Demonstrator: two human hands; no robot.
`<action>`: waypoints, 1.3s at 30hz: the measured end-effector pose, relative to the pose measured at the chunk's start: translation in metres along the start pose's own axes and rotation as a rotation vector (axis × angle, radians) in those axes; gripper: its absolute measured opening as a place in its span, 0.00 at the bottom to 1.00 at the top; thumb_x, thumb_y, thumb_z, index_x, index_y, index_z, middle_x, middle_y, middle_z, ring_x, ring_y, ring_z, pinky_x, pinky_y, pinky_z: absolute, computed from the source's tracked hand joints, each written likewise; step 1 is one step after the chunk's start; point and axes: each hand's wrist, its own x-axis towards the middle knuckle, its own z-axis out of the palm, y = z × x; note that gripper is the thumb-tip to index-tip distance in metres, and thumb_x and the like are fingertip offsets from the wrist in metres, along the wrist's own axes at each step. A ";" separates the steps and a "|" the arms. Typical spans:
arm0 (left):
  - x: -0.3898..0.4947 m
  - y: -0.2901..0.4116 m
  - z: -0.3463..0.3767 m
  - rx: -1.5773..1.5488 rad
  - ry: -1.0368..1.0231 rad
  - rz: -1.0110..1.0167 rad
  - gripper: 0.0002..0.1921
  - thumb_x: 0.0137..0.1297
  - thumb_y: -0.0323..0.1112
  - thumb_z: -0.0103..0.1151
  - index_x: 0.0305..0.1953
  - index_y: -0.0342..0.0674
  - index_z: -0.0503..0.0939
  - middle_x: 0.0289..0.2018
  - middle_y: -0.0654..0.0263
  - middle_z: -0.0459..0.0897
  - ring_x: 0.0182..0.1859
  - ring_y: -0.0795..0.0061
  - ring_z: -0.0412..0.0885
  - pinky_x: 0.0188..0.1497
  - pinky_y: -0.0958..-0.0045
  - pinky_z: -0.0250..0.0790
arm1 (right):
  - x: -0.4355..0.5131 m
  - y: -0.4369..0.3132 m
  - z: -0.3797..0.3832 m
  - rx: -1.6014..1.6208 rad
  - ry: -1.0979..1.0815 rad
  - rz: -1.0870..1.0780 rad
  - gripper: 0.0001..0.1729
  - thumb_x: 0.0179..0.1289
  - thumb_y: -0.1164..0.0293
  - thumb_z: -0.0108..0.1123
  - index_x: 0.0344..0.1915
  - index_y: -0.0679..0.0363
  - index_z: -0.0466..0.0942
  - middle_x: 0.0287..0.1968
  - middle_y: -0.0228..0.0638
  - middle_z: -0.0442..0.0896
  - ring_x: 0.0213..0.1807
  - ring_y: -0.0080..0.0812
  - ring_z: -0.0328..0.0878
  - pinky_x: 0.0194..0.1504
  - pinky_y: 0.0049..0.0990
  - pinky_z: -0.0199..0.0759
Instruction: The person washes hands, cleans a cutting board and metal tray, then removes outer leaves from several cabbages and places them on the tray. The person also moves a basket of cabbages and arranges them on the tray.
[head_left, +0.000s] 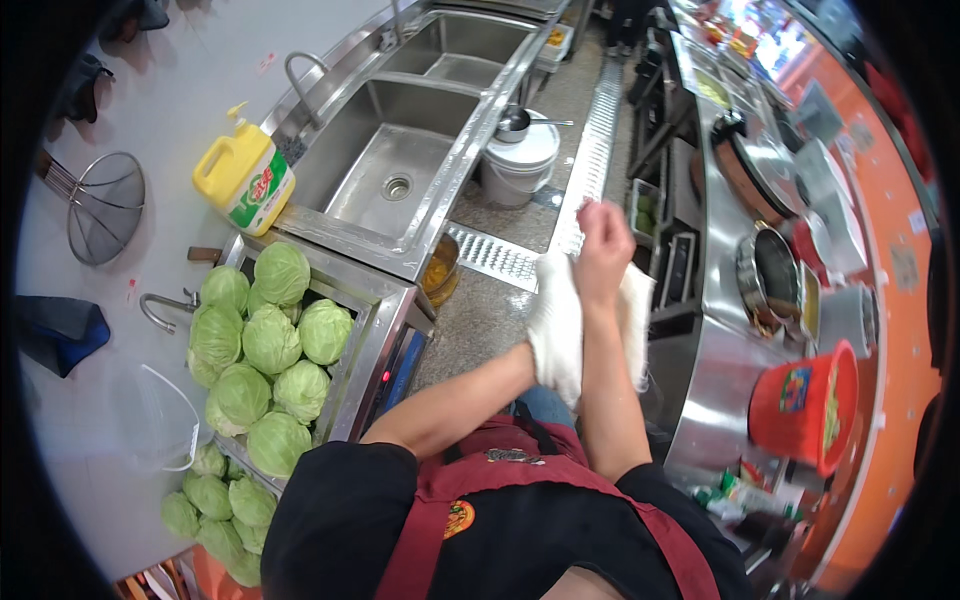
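Note:
A white cloth (556, 330) covers my left hand and wraps around my right forearm, its far end (636, 322) hanging on the other side. The fingers of my left hand are hidden under it. My right hand (604, 236) is raised in front of me with its fingers curled in, somewhat blurred, and nothing shows in it. Both hands are over the floor of the aisle, between the sink counter and the steel worktop. Below them is my dark red apron (495, 480).
Green cabbages (271, 337) are heaped in a steel basin at left, beside a yellow detergent jug (247, 180) and a double sink (397, 150). A lidded white bucket (520, 169) stands on the floor. At right, the worktop (720, 390) carries a pot (769, 262) and a red bucket (795, 412).

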 end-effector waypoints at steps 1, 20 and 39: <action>0.015 0.024 -0.011 0.057 0.045 0.018 0.22 0.72 0.56 0.41 0.48 0.44 0.74 0.39 0.65 0.80 0.39 0.71 0.79 0.44 0.69 0.74 | -0.006 0.030 0.012 -0.201 -0.099 -0.058 0.17 0.73 0.66 0.51 0.47 0.69 0.79 0.42 0.38 0.85 0.42 0.26 0.80 0.46 0.26 0.72; -0.014 0.265 -0.295 2.270 1.291 0.486 0.24 0.71 0.46 0.50 0.62 0.41 0.72 0.57 0.52 0.78 0.65 0.48 0.68 0.70 0.48 0.51 | -0.042 0.176 0.294 0.297 -0.421 1.050 0.52 0.66 0.48 0.58 0.73 0.69 0.42 0.73 0.57 0.51 0.76 0.49 0.46 0.74 0.37 0.41; 0.649 0.513 -0.228 2.326 0.995 0.655 0.30 0.69 0.34 0.45 0.71 0.35 0.55 0.63 0.55 0.67 0.60 0.56 0.69 0.63 0.55 0.57 | 0.612 0.479 0.453 -0.275 -0.045 0.298 0.65 0.46 0.55 0.78 0.70 0.74 0.43 0.69 0.66 0.51 0.72 0.62 0.48 0.72 0.44 0.48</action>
